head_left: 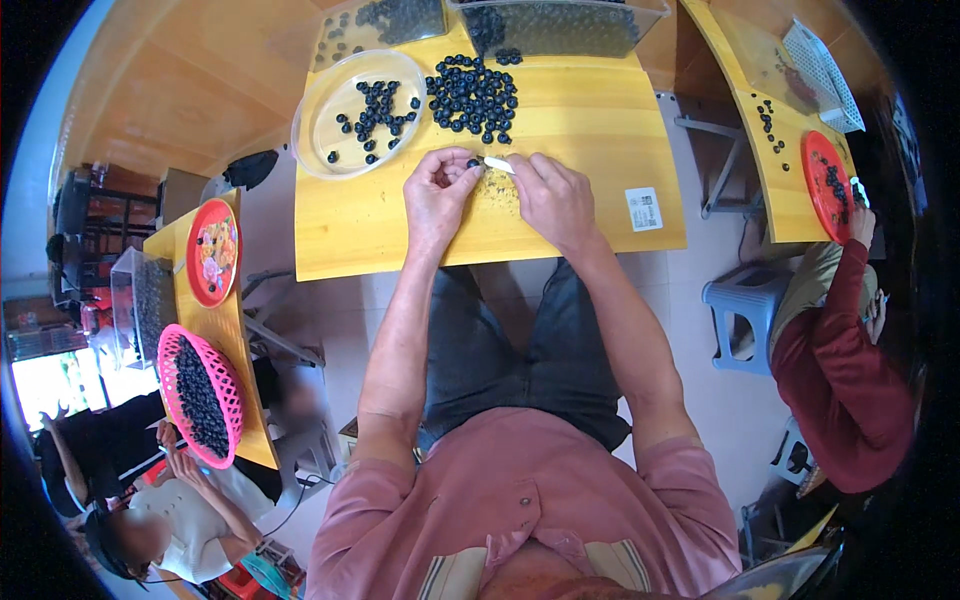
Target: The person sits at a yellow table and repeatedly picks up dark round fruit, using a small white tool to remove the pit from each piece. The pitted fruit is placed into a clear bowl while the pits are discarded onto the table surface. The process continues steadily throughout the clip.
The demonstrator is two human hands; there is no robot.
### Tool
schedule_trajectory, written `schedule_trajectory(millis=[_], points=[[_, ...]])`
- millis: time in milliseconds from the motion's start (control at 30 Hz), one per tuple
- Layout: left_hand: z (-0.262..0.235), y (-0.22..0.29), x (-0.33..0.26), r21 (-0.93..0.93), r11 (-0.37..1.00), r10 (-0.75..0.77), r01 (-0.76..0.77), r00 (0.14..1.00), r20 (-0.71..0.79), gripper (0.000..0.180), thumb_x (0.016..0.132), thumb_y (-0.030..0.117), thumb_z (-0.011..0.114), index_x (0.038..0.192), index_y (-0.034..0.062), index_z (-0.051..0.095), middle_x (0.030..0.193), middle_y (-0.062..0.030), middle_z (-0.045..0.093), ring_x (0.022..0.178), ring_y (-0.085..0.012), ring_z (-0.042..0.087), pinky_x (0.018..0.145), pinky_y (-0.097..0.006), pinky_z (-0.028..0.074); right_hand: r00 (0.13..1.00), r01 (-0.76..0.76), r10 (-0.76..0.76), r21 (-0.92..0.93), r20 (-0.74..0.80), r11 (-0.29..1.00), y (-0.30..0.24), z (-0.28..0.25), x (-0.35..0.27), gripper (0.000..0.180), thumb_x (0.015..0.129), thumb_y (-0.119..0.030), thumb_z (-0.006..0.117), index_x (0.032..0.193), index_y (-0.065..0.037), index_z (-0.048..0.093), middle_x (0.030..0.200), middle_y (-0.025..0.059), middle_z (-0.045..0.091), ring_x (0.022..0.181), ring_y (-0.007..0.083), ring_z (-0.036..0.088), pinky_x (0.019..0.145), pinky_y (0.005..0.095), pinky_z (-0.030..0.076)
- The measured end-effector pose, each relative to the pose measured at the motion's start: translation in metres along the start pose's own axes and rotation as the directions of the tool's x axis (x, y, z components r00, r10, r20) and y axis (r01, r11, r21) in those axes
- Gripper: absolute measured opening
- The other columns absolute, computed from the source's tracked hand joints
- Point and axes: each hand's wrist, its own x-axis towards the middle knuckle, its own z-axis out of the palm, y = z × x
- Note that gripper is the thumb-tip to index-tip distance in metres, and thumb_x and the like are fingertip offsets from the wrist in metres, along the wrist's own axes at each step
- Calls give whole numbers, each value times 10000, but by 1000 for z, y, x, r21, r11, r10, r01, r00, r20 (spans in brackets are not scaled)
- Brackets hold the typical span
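Note:
My left hand pinches a small round black bead between thumb and fingertips, just above the wooden table. Closed around a slim white-handled tool is my right hand; the tool's tip meets the bead, too small to make out. Brownish crumbs are scattered under both hands. Beyond them lies a loose heap of black beads, some with a pale spot. To its left stands a round clear plastic tub with more beads in it.
At the table's far edge stand a clear box and another container of beads. A white label is stuck at right. Side tables hold a pink basket and red trays; people sit at both. A blue stool stands right.

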Motion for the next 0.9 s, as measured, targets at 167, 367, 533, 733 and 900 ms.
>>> schedule_trajectory(millis=[167,367,533,733,900], points=[[1,-2,1,-24,999,45,-45,999,6,269,927,-48,809,1179,-35,716,1021,-52,742,879,-76,684,809,-228,579,1000,20,-21,10,23,1000,-1,-2,1,224,872,-98,787,1092,-81,750,814,65,623,751,246,702,634,402,573],[1,-1,1,-38,999,22,-21,999,30,297,922,-69,798,1201,-20,708,1036,-51,727,883,-84,692,820,-234,587,999,37,-38,25,7,999,-1,-1,1,225,879,-101,792,1099,-76,751,813,64,622,746,244,701,631,400,570],[1,0,1,-54,998,33,-30,999,38,310,922,-79,792,1209,-12,696,1024,-40,712,875,-78,686,808,-227,580,999,34,-34,33,7,999,0,1,0,223,881,-90,788,1100,-74,751,814,66,625,749,247,703,636,404,571],[-1,-1,1,-68,996,63,-60,997,39,369,920,-96,779,1257,-4,661,1046,-38,690,873,-74,674,811,-219,570,999,-10,9,19,45,1000,-2,0,2,185,857,-68,718,1041,-56,740,828,79,653,780,258,732,661,416,612],[1,0,-4,-116,991,69,-61,996,63,386,919,-95,783,1280,-13,674,1076,-54,684,907,-72,673,834,-218,567,996,-53,55,-31,72,998,1,2,1,160,863,-71,702,1019,-58,729,835,83,659,807,268,742,669,418,623]])
